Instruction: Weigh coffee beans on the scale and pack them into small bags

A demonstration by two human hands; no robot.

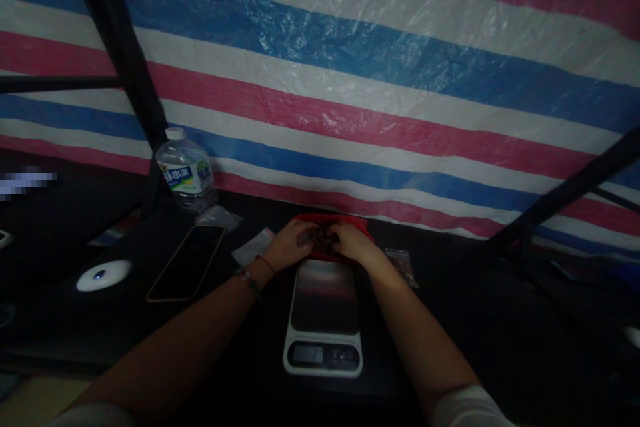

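Note:
Both of my hands reach into a red tray or bag (363, 221) just beyond the kitchen scale. Dark brown small pieces (326, 240) lie inside it, too dim to name. My left hand (289, 245) is at its left side, fingers curled around something small and partly see-through. On the right side my right hand (354, 241) has its fingertips bent down among the dark pieces; what they pinch is hidden. The white digital scale (325, 300) sits between my forearms with a bare dark platform and a lit display whose digits are unreadable.
A black smartphone (187, 263) and a white oval device (104, 275) lie left. A clear bottle (186, 170) stands behind them. Plastic bags (253, 248) lie by my left hand, and a small filled zip bag (401, 267) on the right. A striped sheet (350, 93) hangs behind.

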